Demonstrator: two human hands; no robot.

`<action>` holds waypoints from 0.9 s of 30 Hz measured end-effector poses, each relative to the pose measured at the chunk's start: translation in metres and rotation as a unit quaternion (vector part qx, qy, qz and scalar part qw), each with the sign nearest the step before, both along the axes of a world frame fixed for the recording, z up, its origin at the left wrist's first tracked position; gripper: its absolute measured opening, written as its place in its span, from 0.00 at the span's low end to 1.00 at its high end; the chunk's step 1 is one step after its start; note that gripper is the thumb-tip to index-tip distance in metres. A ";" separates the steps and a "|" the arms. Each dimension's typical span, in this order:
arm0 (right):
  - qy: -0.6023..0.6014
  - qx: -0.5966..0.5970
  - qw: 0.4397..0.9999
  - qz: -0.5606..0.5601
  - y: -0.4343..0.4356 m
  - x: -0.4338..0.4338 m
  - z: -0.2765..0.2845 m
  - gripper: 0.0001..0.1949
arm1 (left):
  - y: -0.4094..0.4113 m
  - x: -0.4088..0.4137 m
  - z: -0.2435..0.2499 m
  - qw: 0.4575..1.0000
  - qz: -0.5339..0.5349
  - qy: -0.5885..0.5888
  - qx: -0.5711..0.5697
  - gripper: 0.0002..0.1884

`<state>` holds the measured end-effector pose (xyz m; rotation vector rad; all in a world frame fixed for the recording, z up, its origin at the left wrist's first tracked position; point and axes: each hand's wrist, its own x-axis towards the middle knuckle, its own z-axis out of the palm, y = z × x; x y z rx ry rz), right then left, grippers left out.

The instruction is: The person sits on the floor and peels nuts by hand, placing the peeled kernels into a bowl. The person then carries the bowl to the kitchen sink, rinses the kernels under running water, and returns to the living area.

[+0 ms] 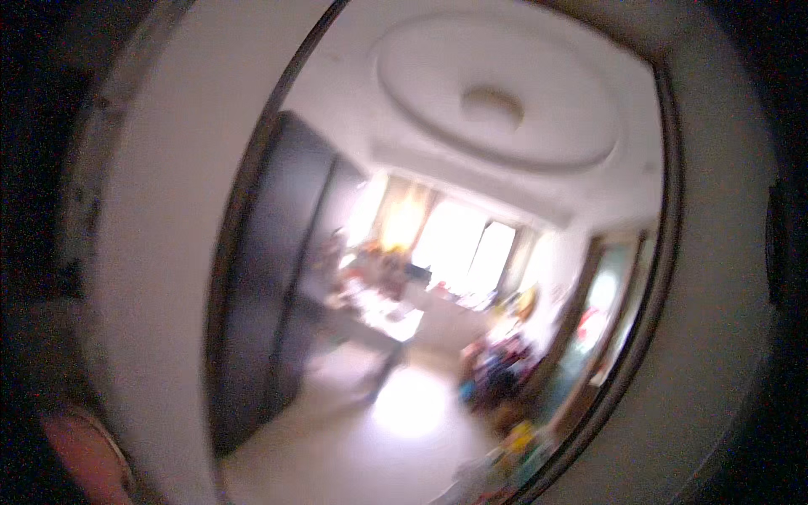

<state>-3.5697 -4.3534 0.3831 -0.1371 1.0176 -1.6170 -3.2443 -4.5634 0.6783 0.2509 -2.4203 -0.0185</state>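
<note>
Neither of my hands is in view. Before me is a doorway with a dark frame (pixel 669 189), seen tilted and blurred. Through it lies a bright room with a pale, shiny floor (pixel 334 461). A tall dark cabinet or panel (pixel 271 265) stands just inside on the left. Deeper in, a table (pixel 372 331) bears a cluttered pile too blurred to make out. Strong light comes from the windows (pixel 467 243) at the back.
Several mixed items (pixel 505 363) are heaped along the right side, near a door or cabinet with glass (pixel 596 303). Pale wall (pixel 158 221) flanks the opening. A reddish rounded object (pixel 88 451) shows at lower left, its kind unclear. Overhead is a ceiling with an oval moulding (pixel 429 76).
</note>
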 end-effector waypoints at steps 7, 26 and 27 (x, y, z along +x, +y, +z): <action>-0.011 -0.045 0.993 -0.107 -0.109 -0.079 0.028 0.25 | -0.145 -0.111 -0.004 0.998 -0.029 -0.013 0.056 0.12; -0.037 0.001 0.974 -0.221 -0.257 -0.311 0.014 0.22 | -0.349 -0.347 -0.094 0.970 0.105 -0.009 0.220 0.13; -0.035 -0.002 0.973 -0.228 -0.263 -0.328 0.017 0.22 | -0.357 -0.363 -0.097 0.968 0.109 -0.006 0.227 0.13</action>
